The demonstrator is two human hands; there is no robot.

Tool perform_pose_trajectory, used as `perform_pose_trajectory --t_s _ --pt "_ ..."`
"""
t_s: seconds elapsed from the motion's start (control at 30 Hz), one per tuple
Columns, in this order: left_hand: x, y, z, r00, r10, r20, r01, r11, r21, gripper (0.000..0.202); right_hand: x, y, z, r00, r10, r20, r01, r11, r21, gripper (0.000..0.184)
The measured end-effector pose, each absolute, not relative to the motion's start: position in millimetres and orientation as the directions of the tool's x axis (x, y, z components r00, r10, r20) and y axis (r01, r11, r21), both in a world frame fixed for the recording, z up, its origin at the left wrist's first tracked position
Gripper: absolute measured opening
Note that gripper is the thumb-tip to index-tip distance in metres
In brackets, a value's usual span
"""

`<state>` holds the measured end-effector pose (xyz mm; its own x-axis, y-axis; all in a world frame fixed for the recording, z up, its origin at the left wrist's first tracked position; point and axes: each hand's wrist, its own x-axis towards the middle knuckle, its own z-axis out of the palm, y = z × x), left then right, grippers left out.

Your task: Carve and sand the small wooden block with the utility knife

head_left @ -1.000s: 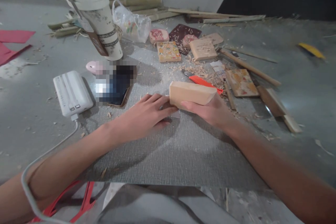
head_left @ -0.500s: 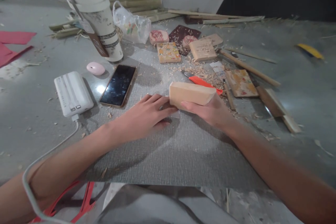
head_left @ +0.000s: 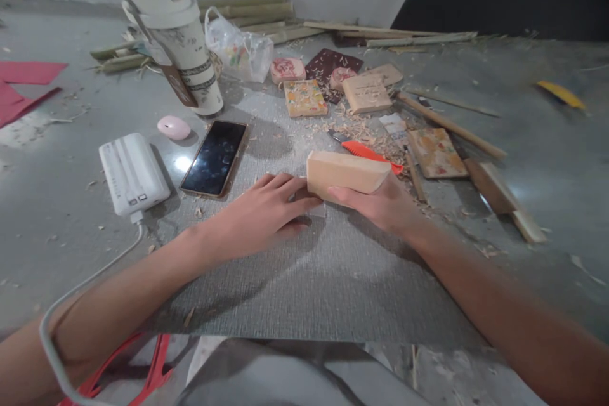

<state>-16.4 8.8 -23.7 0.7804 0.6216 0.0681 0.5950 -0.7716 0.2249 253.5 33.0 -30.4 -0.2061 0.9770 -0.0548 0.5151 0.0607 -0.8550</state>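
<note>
A pale wooden block (head_left: 345, 174) stands tilted on its edge over the grey textured board (head_left: 295, 292). My right hand (head_left: 387, 206) is closed around its right end, thumb along the near face. My left hand (head_left: 259, 216) lies palm down at the block's left end, fingers stretched and apart. A small pale sheet (head_left: 318, 209) shows its edge under my left fingertips and the block; its kind is unclear. Just behind the block lies an orange-handled utility knife (head_left: 366, 151) among wood shavings (head_left: 366, 130).
A phone (head_left: 215, 157), white power bank (head_left: 133, 171) and tumbler (head_left: 178, 44) stand on the left. Behind are a plastic bag (head_left: 240, 47) and patterned wooden blocks (head_left: 306, 98). A cleaver-like blade (head_left: 488, 187) lies right. The cable (head_left: 90, 276) crosses my left forearm.
The whole view has shifted very slightly downward in the picture. Both hands and the wooden block keep almost the same positions.
</note>
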Motion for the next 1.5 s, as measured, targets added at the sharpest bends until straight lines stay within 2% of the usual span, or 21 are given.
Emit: perform_pose_trajectory --t_s 0.13,0.3,0.47,0.63,0.8,1.0,1.13,1.3,1.5 --pt "-16.6 9.2 -25.5 0.781 0.617 0.096 0.587 -0.778 0.223 0.044 251.8 30.5 -25.6 -0.198 0.979 -0.057 0.558 0.065 -0.828 0.043" --pt "-17.9 10.5 -26.1 0.784 0.609 0.123 0.568 -0.783 0.254 0.039 247.1 28.9 -14.0 -0.432 0.886 0.168 0.531 0.4 -0.747 0.018" --pt "-18.4 11.9 -24.6 0.781 0.61 0.133 0.56 -0.779 0.282 0.039 247.6 29.0 -16.2 -0.316 0.936 0.153 0.522 0.306 -0.796 0.024" --pt "-18.4 12.0 -21.2 0.787 0.607 0.109 0.559 -0.776 0.292 0.037 241.8 24.3 -15.4 -0.373 0.908 0.19 0.561 0.384 -0.733 0.021" --pt "-19.2 13.0 -22.8 0.786 0.606 0.123 0.549 -0.775 0.314 0.036 240.6 23.8 -12.9 -0.378 0.914 0.145 0.588 0.358 -0.726 0.019" --pt "-20.4 13.9 -26.8 0.784 0.597 0.167 0.531 -0.786 0.315 0.035 244.6 27.3 -14.2 -0.363 0.913 0.184 0.626 0.385 -0.678 0.017" --pt "-20.4 13.7 -27.5 0.777 0.607 0.164 0.538 -0.777 0.326 0.034 246.3 28.0 -12.6 -0.458 0.865 0.207 0.599 0.472 -0.647 0.011" --pt "-20.0 13.6 -27.8 0.781 0.597 0.184 0.536 -0.791 0.294 0.036 249.9 34.1 -12.1 -0.35 0.896 0.272 0.623 0.44 -0.647 0.009" --pt "-20.3 13.6 -26.4 0.787 0.598 0.148 0.539 -0.785 0.305 0.036 247.9 29.4 -10.8 -0.439 0.885 0.157 0.595 0.417 -0.687 0.015"
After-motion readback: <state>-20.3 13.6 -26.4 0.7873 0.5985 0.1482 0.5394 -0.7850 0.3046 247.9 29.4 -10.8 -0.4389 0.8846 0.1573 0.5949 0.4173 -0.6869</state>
